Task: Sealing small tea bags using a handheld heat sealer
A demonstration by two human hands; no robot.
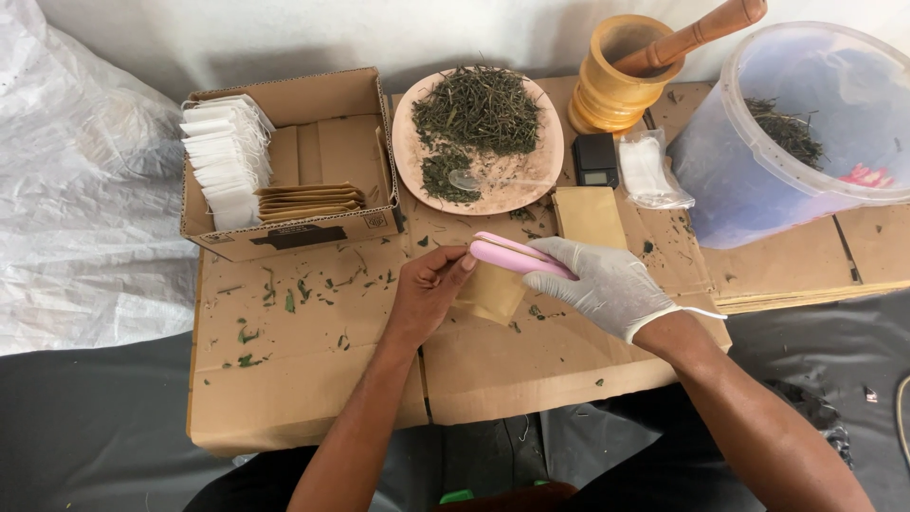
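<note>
A small brown paper pouch (pixel 493 289) is pinched by the bare left hand (pixel 427 289) while a pink handheld sealer (pixel 517 254) is clamped on its edge by the gloved right hand (pixel 602 284); sealing appears underway, calling for steady pressure.

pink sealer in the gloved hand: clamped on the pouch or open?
Clamped: the pink sealer is closed over the top edge of the brown pouch.

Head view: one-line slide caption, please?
Gloved right hand presses a pink handheld sealer onto a small brown paper sachet steadied by the bare left hand.

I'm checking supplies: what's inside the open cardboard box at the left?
The cardboard box holds a row of white filter bags along its left side and a stack of brown paper pouches. Whatever lies under them is covered.
</note>
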